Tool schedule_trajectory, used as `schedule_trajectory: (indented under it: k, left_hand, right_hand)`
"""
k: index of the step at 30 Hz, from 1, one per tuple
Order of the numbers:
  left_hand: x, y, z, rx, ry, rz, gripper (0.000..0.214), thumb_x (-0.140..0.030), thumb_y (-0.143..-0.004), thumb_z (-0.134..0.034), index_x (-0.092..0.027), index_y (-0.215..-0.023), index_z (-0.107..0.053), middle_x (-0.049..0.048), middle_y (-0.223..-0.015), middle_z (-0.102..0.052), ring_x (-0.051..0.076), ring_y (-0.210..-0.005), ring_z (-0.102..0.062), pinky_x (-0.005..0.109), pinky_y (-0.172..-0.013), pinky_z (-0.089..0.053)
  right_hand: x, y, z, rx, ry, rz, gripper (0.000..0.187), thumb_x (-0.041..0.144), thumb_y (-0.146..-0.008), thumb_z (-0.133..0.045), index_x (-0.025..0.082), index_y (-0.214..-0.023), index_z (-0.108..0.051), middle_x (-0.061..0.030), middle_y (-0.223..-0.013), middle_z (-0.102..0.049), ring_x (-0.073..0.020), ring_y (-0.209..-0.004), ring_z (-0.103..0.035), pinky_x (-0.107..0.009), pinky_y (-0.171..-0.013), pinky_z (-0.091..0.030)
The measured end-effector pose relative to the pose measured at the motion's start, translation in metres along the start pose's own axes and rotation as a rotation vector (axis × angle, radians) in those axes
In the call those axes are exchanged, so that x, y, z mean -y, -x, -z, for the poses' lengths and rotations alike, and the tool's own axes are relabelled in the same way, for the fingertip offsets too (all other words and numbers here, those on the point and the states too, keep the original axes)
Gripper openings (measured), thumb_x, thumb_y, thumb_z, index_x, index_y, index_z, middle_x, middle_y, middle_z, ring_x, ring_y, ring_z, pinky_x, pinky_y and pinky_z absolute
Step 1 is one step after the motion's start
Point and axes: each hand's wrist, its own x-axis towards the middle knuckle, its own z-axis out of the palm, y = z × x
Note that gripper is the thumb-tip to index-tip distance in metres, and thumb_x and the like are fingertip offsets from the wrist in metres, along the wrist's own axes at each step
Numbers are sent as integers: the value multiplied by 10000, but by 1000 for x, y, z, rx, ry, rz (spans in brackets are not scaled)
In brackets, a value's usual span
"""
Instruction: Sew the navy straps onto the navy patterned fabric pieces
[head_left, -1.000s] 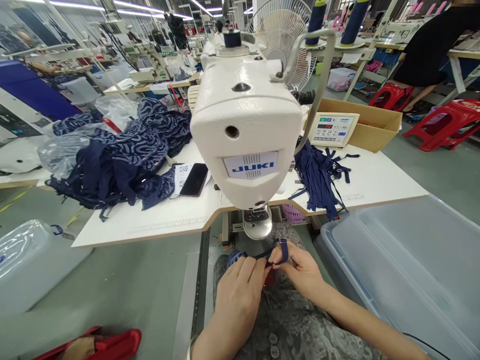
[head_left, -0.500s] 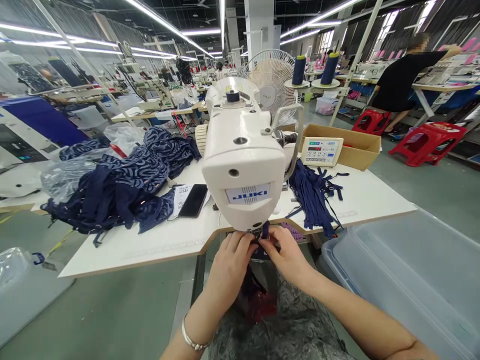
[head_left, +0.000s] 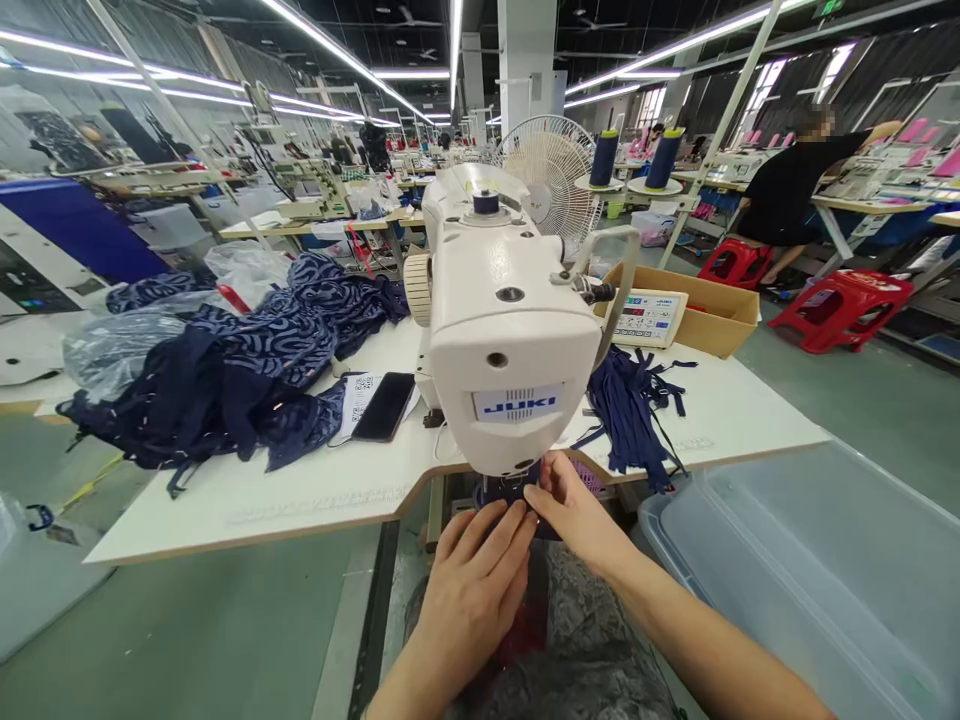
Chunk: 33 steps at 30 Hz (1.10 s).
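Both my hands are under the head of the white Juki sewing machine (head_left: pixel 510 330). My left hand (head_left: pixel 476 580) lies with fingers stretched flat on a dark navy strap piece (head_left: pixel 504 493) just below the machine head. My right hand (head_left: pixel 577 515) has its fingers closed on the same navy piece at the needle area. Most of the piece is hidden by the machine head and my fingers.
A heap of navy patterned fabric (head_left: pixel 225 370) and a black phone (head_left: pixel 384 405) lie on the white table (head_left: pixel 300 490) at left. Navy straps (head_left: pixel 630 400), a control panel (head_left: pixel 649 318) and a cardboard box (head_left: pixel 712 310) sit right. A clear plastic bin (head_left: pixel 810 570) stands at lower right.
My hands rose from my lap with the navy strap piece up under the machine head. My left hand's fingers went from pinching to lying flat.
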Motion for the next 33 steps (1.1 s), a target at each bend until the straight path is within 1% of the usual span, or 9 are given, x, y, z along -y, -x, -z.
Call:
schedule_trajectory:
  k: [2,4,6,9,12,16,22,28,33]
  left_hand:
    - [-2,0,-2,-30,-13,23,349,-149,-944,-463,-231,-1267,-566,-7,-1267,-638,195,-1140,-568,382,-1000,-307]
    - [-5,-3,-3,-66,-34,53,328,-159,-954,-456,-238,-1248,-578,-11,-1243,-654,187,-1112,-591,385,-988,-289]
    - [-7,-7,-4,-90,-55,80,294,-193,-963,-464,-232,-1225,-592,-4,-1214,-671,185,-1084,-610,383,-964,-287]
    - [-11,-13,-4,-103,-95,113,277,-220,-968,-464,-206,-1210,-598,23,-1175,-688,192,-1072,-619,373,-906,-306]
    - [-13,-18,-3,-101,-133,147,278,-230,-963,-464,-189,-1201,-602,36,-1124,-702,203,-1063,-622,370,-865,-316]
    - [-16,-20,-3,-98,-155,180,284,-240,-945,-477,-187,-1195,-603,32,-1106,-703,212,-1049,-625,384,-857,-313]
    - [-17,-21,-7,-86,-145,218,328,-239,-930,-477,-175,-1238,-572,34,-1145,-691,230,-1076,-612,415,-878,-299]
    - [-16,-20,-12,-75,-128,205,342,-258,-942,-447,-169,-1250,-567,59,-1152,-687,239,-1097,-600,396,-883,-302]
    - [-18,-20,-12,-92,-131,239,326,-235,-935,-461,-183,-1234,-579,50,-1132,-696,229,-1078,-609,405,-892,-290]
  right_hand:
    - [2,-1,1,-42,100,31,114,314,-896,-501,235,-849,-435,43,-752,-403,-130,-684,-414,-239,-648,-407]
    - [5,-6,3,-66,204,67,154,346,-918,-457,226,-821,-443,42,-727,-409,-133,-664,-415,-249,-631,-397]
    - [9,-14,5,-63,280,114,158,347,-917,-436,213,-847,-480,24,-755,-468,-143,-697,-454,-267,-666,-412]
    - [15,-28,7,-63,380,163,129,287,-867,-457,187,-892,-536,-11,-801,-556,-170,-748,-505,-298,-707,-436]
    - [20,-38,7,-51,453,172,149,234,-828,-468,173,-887,-591,-17,-733,-604,-188,-732,-534,-303,-680,-451]
    - [20,-44,7,-3,443,200,233,176,-810,-448,169,-934,-645,-30,-768,-680,-210,-820,-596,-321,-754,-481]
    - [16,-49,10,-3,439,228,292,160,-798,-469,168,-1016,-663,-79,-994,-709,-232,-944,-600,-391,-899,-472]
    - [20,-49,12,32,460,218,293,179,-820,-489,183,-1053,-666,-82,-1044,-699,-234,-951,-599,-397,-913,-472]
    - [20,-49,13,30,472,212,294,188,-819,-502,181,-1066,-660,-88,-1024,-698,-241,-927,-602,-409,-910,-475]
